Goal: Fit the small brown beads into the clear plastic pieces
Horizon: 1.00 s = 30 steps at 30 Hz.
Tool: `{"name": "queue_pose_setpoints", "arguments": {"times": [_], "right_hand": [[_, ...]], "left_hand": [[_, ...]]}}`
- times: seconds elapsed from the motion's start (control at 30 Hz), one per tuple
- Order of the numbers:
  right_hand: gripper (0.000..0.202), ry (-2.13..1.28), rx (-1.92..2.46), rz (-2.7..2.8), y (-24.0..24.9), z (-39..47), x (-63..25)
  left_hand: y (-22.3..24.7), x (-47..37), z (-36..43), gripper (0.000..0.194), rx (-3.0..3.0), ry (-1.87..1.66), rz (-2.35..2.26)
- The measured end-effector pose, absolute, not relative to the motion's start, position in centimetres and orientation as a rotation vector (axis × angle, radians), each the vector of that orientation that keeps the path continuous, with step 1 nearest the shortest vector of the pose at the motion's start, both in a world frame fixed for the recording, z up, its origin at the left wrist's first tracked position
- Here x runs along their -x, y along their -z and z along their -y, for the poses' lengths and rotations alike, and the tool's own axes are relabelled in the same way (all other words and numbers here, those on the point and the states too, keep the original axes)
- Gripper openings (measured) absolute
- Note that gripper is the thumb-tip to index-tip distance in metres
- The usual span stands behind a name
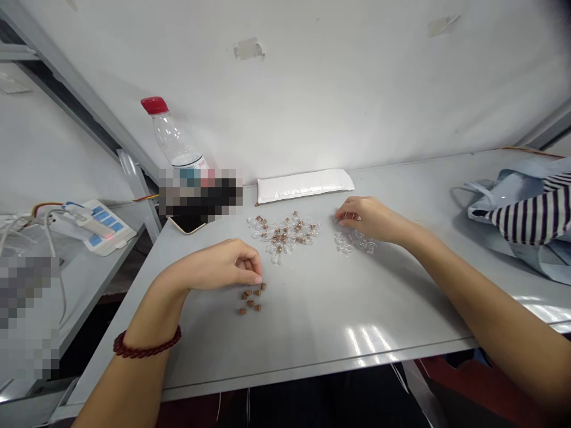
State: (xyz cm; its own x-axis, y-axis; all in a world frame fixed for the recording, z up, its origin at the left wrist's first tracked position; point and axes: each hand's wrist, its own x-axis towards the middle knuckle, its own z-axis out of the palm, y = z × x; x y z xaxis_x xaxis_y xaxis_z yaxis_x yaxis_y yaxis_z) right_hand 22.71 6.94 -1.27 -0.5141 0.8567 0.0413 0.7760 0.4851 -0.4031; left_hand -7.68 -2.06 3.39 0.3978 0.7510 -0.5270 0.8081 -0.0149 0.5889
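Observation:
Close to the front left, my left hand (229, 264) is closed, its thumb and forefinger pinching at a small brown cork (263, 286). Just below its fingertips lie several loose corks (250, 303). My right hand (363, 217) reaches in from the right, thumb and fingers brought together around what looks like a tiny clear bottle (336, 216), mostly hidden by the fingers. Under that hand rests a group of tiny clear bottles without corks (345, 242). Between my hands spreads a pile of tiny clear bottles with corks (285, 233).
A white padded packet (306, 185) lies against the wall. A red-capped plastic bottle (173, 137) stands at the back left beside a phone (190, 220). To the left is a power strip (107, 229); a striped cloth bag (526, 217) lies at the right. The table's front edge (285, 377) is near me.

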Motion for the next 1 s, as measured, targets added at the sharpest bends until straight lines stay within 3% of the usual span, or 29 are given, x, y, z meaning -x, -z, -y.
{"name": "queue_pose_setpoints", "arguments": {"times": [0.3, 0.67, 1.0], "right_hand": [[0.017, -0.365, 1.289, 2.246, 1.2, -6.0, -21.4], [0.01, -0.891, 0.817, 2.129, 0.5, -1.0, -17.7], [0.017, -0.762, 0.61, 2.182, 0.6, 0.1, -17.3]], "left_hand": [[-3.3, 6.7, 1.9, 0.012, -1.651, -0.525, -1.566], [-1.7, 3.8, 2.6, 0.022, -1.585, -0.746, -1.339], [-1.7, 2.7, 3.7, 0.023, -1.638, -0.875, -1.335]]}}
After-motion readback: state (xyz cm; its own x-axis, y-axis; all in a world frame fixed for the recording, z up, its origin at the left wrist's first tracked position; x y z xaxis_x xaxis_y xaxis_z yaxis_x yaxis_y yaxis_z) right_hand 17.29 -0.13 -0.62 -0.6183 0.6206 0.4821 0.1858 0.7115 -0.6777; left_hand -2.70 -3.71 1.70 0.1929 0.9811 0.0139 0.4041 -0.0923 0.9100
